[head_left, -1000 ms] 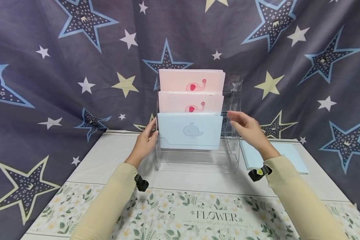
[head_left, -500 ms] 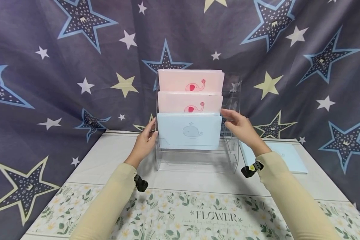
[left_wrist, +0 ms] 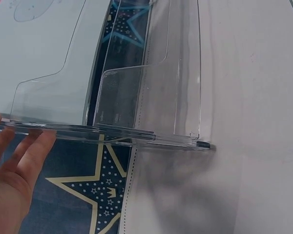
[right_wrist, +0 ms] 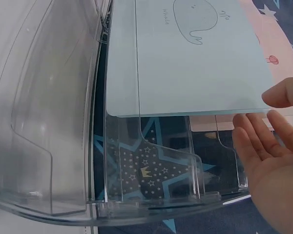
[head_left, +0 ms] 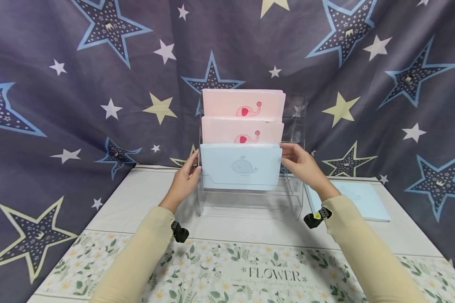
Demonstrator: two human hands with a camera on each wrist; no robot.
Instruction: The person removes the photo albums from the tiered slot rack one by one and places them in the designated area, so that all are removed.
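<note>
A clear acrylic tiered rack (head_left: pixel 250 207) stands on the table. A blue booklet with a whale drawing (head_left: pixel 240 174) sits in a front tier; two tiers behind hold pink booklets with elephants (head_left: pixel 223 128). My left hand (head_left: pixel 183 179) rests its fingertips against the rack's left side panel, thumb at the front edge. At the blue booklet's right edge is my right hand (head_left: pixel 301 166), its thumb toward the front and fingers extended along the side. In the right wrist view, the right thumb (right_wrist: pixel 283 92) overlaps the blue booklet's corner (right_wrist: pixel 205 83), with the fingertips just beyond its edge.
Another blue booklet (head_left: pixel 368 202) lies flat on the table to the right, partly behind the right forearm. A floral mat (head_left: pixel 197 273) printed FLOWER covers the table's front. Behind the rack hangs a dark star-patterned curtain (head_left: pixel 242 38).
My right hand has moved left, from beside the rack's right side to the blue booklet's right edge. My left hand has stayed at the left panel.
</note>
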